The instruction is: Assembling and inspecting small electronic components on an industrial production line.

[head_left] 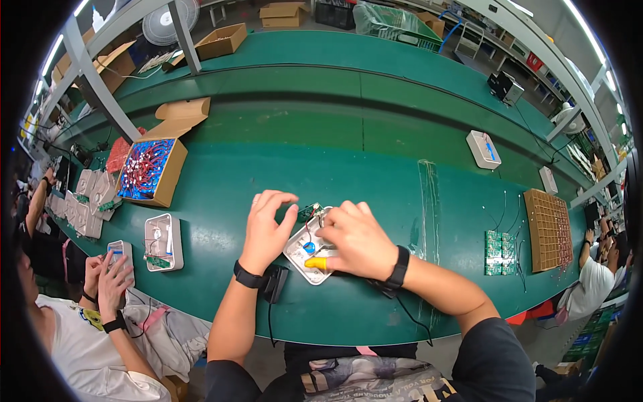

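A white plastic housing (320, 275) lies tilted on the bench in front of me, its hollow side up. Inside are a round blue part (309, 248) and thin wires, and a small green circuit board (307, 213) sits at its upper end. My left hand (269, 224) is beside the housing's upper left, thumb and fingers apart, holding nothing I can see. Over the right side of the housing, my right hand (358, 241) has its fingers curled near the board. A yellow cover (316, 263) is at its thumb, inside the housing. What those fingers grip is hidden.
At left stand a carton (175, 175) of blue parts with red wires and another white housing (163, 242). A co-worker's hands (110, 281) work beside them. Circuit boards (501, 253) and a brown grid tray (546, 230) lie right. A dark device (274, 284) sits by my left wrist.
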`<state>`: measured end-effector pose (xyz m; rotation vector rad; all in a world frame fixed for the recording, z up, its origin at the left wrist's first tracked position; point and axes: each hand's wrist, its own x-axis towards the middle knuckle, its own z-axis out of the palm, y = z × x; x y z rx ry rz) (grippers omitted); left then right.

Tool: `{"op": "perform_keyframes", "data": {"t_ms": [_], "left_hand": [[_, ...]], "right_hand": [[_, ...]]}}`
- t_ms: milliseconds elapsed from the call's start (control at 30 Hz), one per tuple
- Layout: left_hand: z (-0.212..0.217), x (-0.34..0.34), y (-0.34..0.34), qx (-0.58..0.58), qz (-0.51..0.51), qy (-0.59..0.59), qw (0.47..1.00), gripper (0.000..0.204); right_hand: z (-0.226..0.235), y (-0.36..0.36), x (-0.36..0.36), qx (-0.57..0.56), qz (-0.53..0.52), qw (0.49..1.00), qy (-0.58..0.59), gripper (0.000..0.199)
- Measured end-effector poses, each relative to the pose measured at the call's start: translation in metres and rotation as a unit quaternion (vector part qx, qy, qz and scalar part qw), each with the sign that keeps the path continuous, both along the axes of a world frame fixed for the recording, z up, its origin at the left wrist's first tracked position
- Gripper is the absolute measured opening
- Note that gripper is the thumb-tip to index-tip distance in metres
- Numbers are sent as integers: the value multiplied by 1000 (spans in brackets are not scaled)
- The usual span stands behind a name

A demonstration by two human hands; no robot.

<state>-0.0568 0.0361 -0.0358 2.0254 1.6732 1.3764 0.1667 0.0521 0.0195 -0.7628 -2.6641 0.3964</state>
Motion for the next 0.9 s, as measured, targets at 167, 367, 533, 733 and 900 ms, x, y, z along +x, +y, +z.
{"op": "perform_keyframes", "data": {"t_ms": [167,367,533,733,900], "left_hand": [[-13,-6,-2,-188,-80,-109,973,17],[-12,-10,0,-269,-80,-145,949,18],[-20,-9,3,-293,-74,-221,927,21],[-23,0,2,-295,-47,-253,920,23],[-29,1,0,-259,-63,-246,932,23]], "right_hand": [[-22,-1,-10,16,-14,999,43,34],[-25,44,7,-314,-56,922,220,31],[-6,95,31,-411,-117,900,78,29],[-48,95,38,24,-40,999,9,35],[-42,81,19,31,108,989,95,37]]}}
